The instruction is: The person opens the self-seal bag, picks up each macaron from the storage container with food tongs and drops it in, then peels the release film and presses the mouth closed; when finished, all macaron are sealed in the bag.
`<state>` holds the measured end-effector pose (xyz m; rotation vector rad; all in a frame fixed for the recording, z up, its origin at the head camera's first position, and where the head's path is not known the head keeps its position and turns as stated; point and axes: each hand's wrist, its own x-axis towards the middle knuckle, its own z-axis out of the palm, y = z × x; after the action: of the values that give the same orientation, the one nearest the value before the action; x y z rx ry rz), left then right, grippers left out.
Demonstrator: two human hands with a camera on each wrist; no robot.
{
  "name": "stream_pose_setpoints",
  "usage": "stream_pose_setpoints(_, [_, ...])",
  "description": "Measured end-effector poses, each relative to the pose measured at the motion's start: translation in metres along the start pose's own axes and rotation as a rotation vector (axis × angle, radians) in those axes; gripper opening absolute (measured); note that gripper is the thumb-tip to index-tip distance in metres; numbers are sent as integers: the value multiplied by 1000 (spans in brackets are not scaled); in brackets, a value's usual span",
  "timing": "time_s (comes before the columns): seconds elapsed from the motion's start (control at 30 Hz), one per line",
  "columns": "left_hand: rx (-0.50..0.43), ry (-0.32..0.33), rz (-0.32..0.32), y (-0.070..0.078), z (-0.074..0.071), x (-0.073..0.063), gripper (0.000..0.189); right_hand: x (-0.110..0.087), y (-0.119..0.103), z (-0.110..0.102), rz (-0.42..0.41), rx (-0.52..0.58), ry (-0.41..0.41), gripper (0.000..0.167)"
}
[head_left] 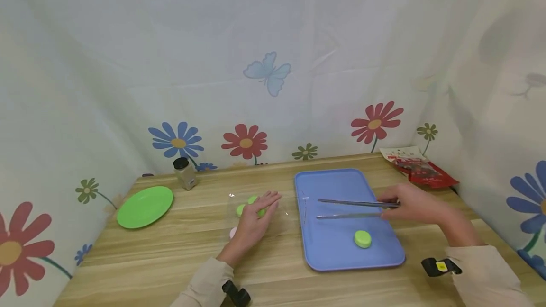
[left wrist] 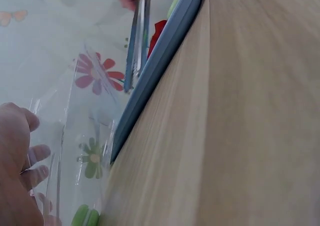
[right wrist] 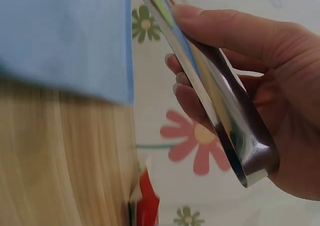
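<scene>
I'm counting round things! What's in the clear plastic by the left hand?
Green round pieces and a pale pink one show. The left hand covers part, so anything directly beneath is hidden.

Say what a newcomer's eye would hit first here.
Probably the blue tray, right of centre on the wooden table, with one green round piece on it. Over the tray, the right hand holds metal tongs, tips apart. Next, the bright green plate at the table's left side, then the left hand at a clear plastic package between plate and tray.

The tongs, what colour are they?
The tongs are shiny silver, seen best in the right wrist view.
</scene>
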<state>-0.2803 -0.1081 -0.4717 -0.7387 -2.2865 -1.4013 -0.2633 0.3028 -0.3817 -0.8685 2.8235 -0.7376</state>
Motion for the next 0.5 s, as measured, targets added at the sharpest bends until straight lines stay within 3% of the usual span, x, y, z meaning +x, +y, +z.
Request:
stream_pose_setpoints(0.1, [-5,-6,-9,2,0,1,29,-17,18,-10,-13,-24,3,28])
stream_pose_setpoints(0.23, [3,-13,-30,3,0,2,29,-33,36,-23,-16,22,-59,32])
stream_pose_setpoints(0.5, [-5,-10,-26,0,-1,1,29,-46,59,-33,-46,134,-107,31])
